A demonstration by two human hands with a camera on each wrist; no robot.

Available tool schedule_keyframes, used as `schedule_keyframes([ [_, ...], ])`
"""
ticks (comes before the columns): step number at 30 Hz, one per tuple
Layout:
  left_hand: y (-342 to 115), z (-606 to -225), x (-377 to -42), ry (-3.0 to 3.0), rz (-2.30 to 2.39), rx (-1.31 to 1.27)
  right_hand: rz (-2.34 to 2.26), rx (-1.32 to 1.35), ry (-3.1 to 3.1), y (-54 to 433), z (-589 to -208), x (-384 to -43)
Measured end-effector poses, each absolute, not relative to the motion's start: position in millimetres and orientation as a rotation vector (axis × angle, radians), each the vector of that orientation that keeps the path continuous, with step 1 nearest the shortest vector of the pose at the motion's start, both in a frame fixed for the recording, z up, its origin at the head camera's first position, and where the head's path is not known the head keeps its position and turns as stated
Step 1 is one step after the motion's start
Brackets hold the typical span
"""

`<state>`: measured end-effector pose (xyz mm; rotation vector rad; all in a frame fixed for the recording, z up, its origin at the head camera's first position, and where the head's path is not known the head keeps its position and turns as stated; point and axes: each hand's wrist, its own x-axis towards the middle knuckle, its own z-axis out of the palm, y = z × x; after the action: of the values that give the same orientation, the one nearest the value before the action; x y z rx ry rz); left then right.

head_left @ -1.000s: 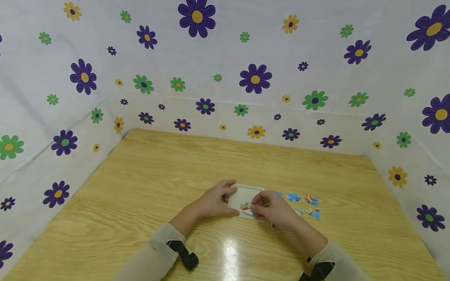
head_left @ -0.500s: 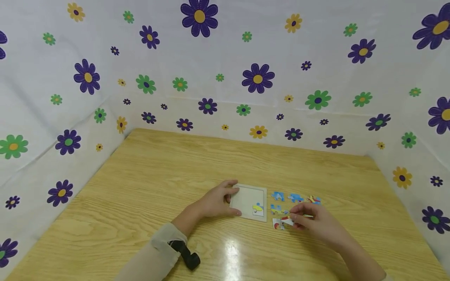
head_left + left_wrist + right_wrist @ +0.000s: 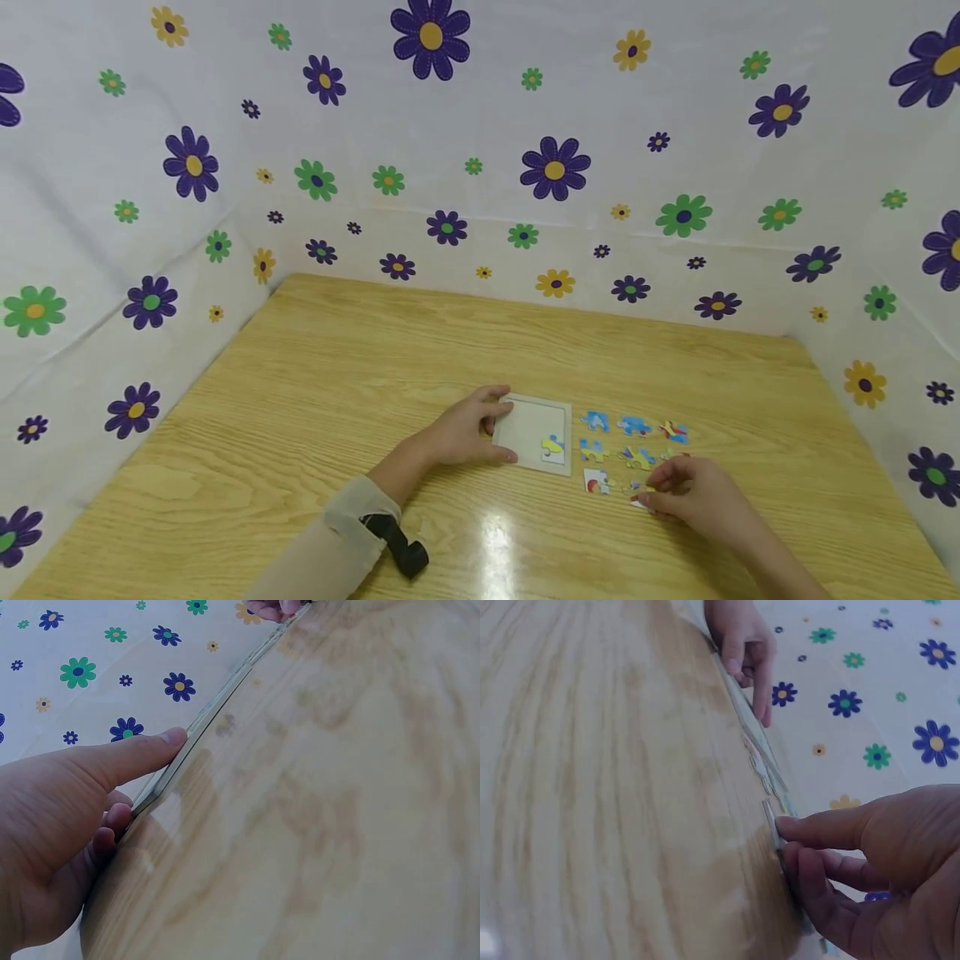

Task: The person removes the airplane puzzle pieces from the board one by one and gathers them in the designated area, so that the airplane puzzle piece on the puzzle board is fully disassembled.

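My left hand [image 3: 465, 429] grips the left edge of a pale square puzzle tray [image 3: 521, 425], thumb near the lower corner, fingers at the upper one. One jigsaw piece [image 3: 553, 448], yellow, blue and white, lies in the tray's lower right corner. To the right, my right hand [image 3: 693, 496] pinches a small red-and-white jigsaw piece [image 3: 639, 500] between thumb and fingertips, low over the table in the front row of loose pieces. The right wrist view shows those fingertips [image 3: 786, 825] on the thin piece's edge; its picture is hidden there.
Several loose jigsaw pieces lie in rows right of the tray, among them a blue one [image 3: 635, 426], a red-and-blue one [image 3: 673, 431] and a white one with a red spot [image 3: 597, 482]. A flowered cloth [image 3: 450, 125] rises behind the wooden table [image 3: 375, 350].
My right hand has moved from over the tray rightward to the front row of loose pieces, carrying the red-and-white jigsaw piece. The left hand keeps its grip on the tray.
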<state>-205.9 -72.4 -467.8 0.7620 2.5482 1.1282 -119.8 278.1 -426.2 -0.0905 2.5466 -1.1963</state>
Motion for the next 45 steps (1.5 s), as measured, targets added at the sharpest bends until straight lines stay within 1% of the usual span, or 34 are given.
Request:
schedule_keyframes([
  [3,-71.0,-468.4,-205.5,2.543,1.130,0.758,-1.029,-0.090,2.688,271.0,-423.7,-118.2],
  [6,-70.5,-468.0,-205.7,2.533,1.139,0.760,-0.955,-0.129,2.746,261.5,-418.3,-118.1],
  [10,-72.1,-466.6,-206.0,2.539,1.137,0.747,-1.085,-0.212,2.721,237.0,-414.5,-126.1],
  [13,-72.9,-465.9,-205.8,2.560,1.123,0.744,-1.213,-0.337,2.648,213.9,-415.9,-138.0],
  [16,-70.7,-465.7,-205.2,2.563,1.124,0.771,-1.234,-0.416,2.595,195.2,-419.7,-149.6],
  [19,-66.4,-466.7,-204.6,2.541,1.142,0.808,-1.157,-0.416,2.623,184.1,-424.8,-157.3],
  [24,-63.0,-467.2,-203.9,2.533,1.147,0.814,-1.020,-0.434,2.624,178.1,-427.8,-164.0],
  [28,-64.3,-464.6,-204.3,2.543,1.136,0.799,-1.018,-0.460,2.592,177.0,-426.2,-166.7],
  [33,-67.1,-462.9,-204.4,2.538,1.135,0.800,-0.997,-0.511,2.634,173.1,-425.1,-164.2],
  [36,-67.9,-463.7,-204.1,2.540,1.137,0.810,-0.989,-0.491,2.664,170.4,-424.1,-162.0],
  [40,-69.1,-465.0,-203.6,2.542,1.137,0.798,-1.054,-0.411,2.665,168.2,-426.0,-162.2],
  [45,-71.5,-467.4,-204.8,2.550,1.137,0.750,-1.230,-0.386,2.553,175.3,-426.6,-161.7],
])
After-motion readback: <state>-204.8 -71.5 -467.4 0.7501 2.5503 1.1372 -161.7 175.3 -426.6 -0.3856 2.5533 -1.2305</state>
